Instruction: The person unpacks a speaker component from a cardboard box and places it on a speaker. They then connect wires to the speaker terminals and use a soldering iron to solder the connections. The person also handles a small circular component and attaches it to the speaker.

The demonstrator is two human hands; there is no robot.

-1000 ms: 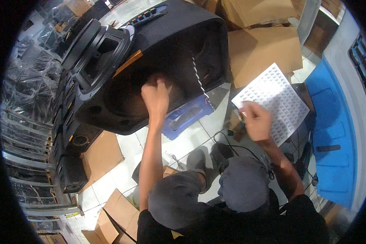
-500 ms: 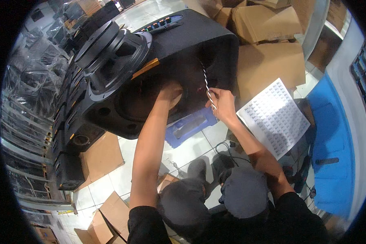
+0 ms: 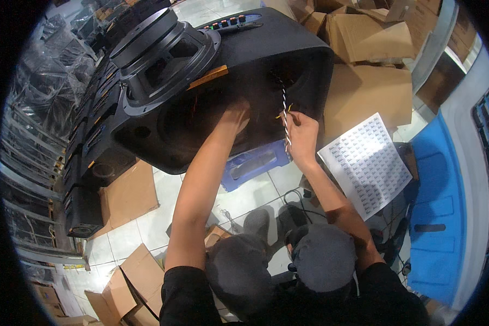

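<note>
A black speaker cabinet [image 3: 288,60] lies in front of me with its large round opening facing me. My left hand [image 3: 238,115] reaches inside that opening; its fingers are lost in the dark interior. At the cabinet's right side, my right hand [image 3: 303,132] is closed, thumb and fingers pinched together, on a black-and-white twisted wire [image 3: 284,103]. The wire runs up into the shadow of the cabinet and its lower end hangs below my fingers. A thin yellow strand [image 3: 290,107] sticks out at the fingertips. Atop the cabinet's left part rests a large black speaker driver [image 3: 171,57].
An orange strip [image 3: 209,77] lies by the driver's rim. Further left are more black speakers [image 3: 84,212]. A white sheet of small printed labels [image 3: 368,165], cardboard boxes [image 3: 369,95] and a blue panel [image 3: 437,212] stand right. Below the cabinet lies a blue frame [image 3: 255,165].
The view has shifted a little. My right hand has moved slightly up along the twisted wire, and a yellow strand now shows at its fingertips. My left hand remains inside the cabinet.
</note>
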